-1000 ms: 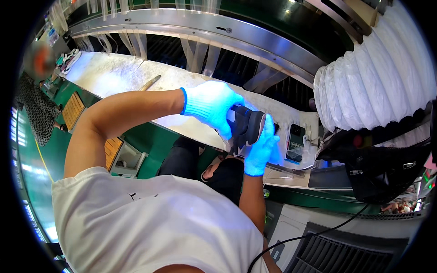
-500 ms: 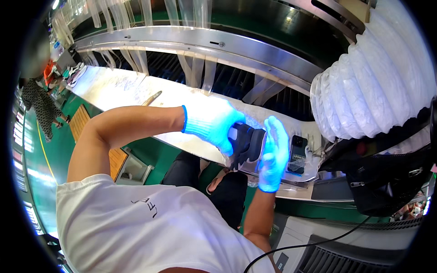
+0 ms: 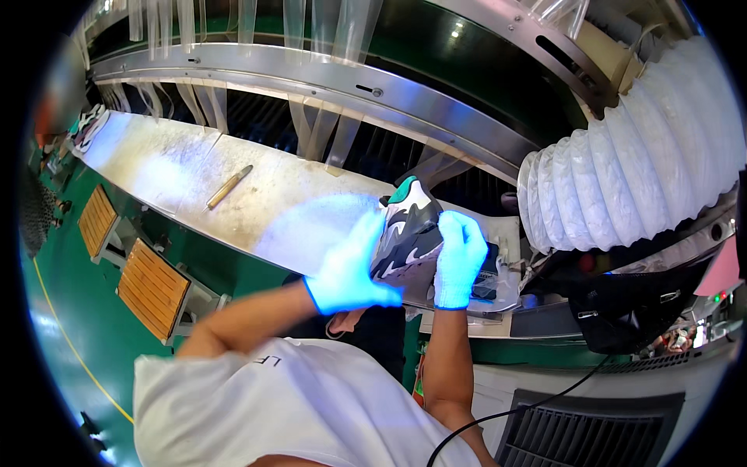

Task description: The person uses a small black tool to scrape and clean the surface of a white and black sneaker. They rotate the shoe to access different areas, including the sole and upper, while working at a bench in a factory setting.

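Shoe [image 3: 410, 226] held, seemingly, over steel bench [image 3: 194, 175]; green floor [image 3: 62, 311].

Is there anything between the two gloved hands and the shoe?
No. The left hand and the right hand both touch the shoe directly, one on each side, above the metal table.

I am standing at a factory line, a shoe plant by the look of it. Past my gloved hands runs a long steel workbench [image 3: 194, 167], and above it a curved metal machine hood [image 3: 327, 82] hung with clear plastic strips [image 3: 311, 128]. To the right of my hands a fat white ribbed air duct [image 3: 622, 163] bends down. Below and left of my arms lie a green painted floor [image 3: 54, 311] with a yellow line [image 3: 74, 354] and slatted wooden platforms [image 3: 152, 288].
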The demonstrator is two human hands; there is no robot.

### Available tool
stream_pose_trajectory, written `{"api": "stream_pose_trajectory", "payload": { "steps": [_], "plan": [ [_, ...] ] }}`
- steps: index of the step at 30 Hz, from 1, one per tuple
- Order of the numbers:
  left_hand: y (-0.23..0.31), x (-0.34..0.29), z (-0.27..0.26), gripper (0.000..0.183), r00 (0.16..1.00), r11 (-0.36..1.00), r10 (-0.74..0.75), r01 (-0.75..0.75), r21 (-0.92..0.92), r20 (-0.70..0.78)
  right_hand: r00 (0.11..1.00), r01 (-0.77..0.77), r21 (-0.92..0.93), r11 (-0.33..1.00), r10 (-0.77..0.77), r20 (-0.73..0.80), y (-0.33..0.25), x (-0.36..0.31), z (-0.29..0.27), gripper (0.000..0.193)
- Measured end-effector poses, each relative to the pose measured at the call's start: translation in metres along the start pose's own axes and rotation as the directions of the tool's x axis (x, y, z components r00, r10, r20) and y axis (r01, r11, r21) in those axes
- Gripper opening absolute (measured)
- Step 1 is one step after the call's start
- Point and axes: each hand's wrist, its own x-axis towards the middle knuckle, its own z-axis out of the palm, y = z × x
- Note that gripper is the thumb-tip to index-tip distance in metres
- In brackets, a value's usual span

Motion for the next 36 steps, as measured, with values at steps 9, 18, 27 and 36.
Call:
{"api": "stream_pose_trajectory", "payload": {
  "steps": [9, 18, 27, 36],
  "plan": [
    [-0.034, -0.106, 0.009, 0.118, 0.888, 0.818, -0.377, 0.452, -0.355, 0.263, 0.941, -0.066, 0.048, 0.997, 0.047, 0.336, -0.041, -0.13, -0.015, 0.034],
    [-0.075, -0.259, 0.015, 0.119, 0.659, 0.216, -0.569, 0.697, -0.684, 0.492, 0.782, 0.062, -0.217, 0.974, 0.088, 0.617, 0.039, -0.207, -0.008, 0.055],
    [-0.042, -0.175, -0.05, 0.07, 0.978, 0.998, -0.044, 0.033, 0.057, 0.203, 0.658, 0.077, -0.22, 0.972, 0.116, 0.744, 0.037, -0.199, -0.024, 0.068],
    [-0.07, -0.166, -0.047, 0.05, 0.95, 0.98, 0.185, -0.16, -0.117, 0.253, 0.662, 0.08, -0.136, 0.988, 0.05, 0.748, 0.06, -0.198, -0.03, 0.065]
  ]
}}
